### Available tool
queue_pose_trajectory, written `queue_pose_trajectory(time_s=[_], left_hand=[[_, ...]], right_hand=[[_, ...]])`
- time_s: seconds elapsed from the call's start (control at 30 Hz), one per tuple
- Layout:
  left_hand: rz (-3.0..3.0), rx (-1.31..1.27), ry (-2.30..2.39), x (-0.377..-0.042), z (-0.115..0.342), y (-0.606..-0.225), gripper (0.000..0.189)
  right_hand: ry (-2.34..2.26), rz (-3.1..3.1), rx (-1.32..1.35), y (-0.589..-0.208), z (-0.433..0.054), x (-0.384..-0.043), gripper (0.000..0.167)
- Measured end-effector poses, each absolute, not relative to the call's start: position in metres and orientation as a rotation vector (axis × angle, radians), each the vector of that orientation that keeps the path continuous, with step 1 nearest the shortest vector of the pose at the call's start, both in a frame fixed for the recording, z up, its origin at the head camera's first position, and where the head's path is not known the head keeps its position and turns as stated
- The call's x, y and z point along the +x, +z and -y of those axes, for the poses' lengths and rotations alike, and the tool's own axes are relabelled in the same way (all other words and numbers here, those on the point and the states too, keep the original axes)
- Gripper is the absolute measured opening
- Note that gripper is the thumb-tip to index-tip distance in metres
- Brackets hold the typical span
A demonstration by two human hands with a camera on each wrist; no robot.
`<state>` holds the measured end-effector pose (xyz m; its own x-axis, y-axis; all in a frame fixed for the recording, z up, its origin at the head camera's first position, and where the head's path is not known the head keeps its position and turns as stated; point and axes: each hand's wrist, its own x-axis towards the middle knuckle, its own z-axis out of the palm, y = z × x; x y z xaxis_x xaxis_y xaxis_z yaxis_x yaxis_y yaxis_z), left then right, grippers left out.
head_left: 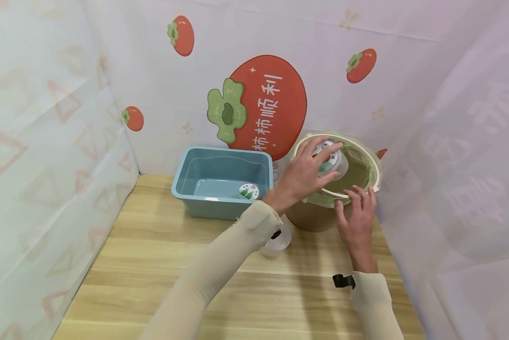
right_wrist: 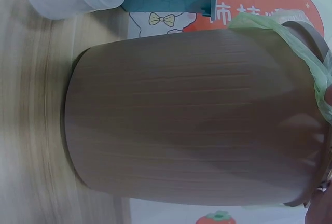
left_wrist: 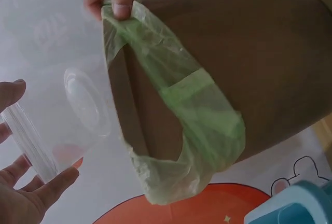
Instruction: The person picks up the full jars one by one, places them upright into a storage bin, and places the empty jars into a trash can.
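My left hand (head_left: 301,177) grips a clear plastic jar (left_wrist: 67,120) with its fingers and thumb round the top. A white-and-green printed lid (head_left: 328,156) shows between the fingers. The jar is above the mouth of a brown trash bin (head_left: 316,217), its base pointing down toward the opening. A pale green bag (left_wrist: 202,110) lines the bin and folds over its rim. At the near right side my right hand (head_left: 358,217) holds the bin's rim and bag, fingertips over the edge and thumb outside.
A blue plastic basin (head_left: 212,208) stands left of the bin, with a round white-and-green printed top (head_left: 249,191) inside it. Another clear jar (head_left: 277,241) stands on the wooden table (head_left: 152,264), partly behind my left forearm. Printed cloth walls (head_left: 152,71) border the table.
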<state>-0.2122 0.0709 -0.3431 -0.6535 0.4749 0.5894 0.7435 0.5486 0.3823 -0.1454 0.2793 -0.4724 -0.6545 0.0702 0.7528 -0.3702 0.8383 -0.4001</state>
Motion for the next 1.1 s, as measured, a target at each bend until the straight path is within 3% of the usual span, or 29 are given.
queue_pose_trajectory(time_s=[0.47, 1.1], left_hand=[[2.618, -0.990, -0.650, -0.230, -0.111, -0.351, 0.065], [2.868, -0.912, -0.570, -0.249, -0.107, -0.373, 0.066]], right_hand=[[0.688, 2.220, 0.172, -0.475, -0.283, -0.145, 0.035], [0.727, 2.209, 0.178, -0.474, -0.276, -0.143, 0.032]])
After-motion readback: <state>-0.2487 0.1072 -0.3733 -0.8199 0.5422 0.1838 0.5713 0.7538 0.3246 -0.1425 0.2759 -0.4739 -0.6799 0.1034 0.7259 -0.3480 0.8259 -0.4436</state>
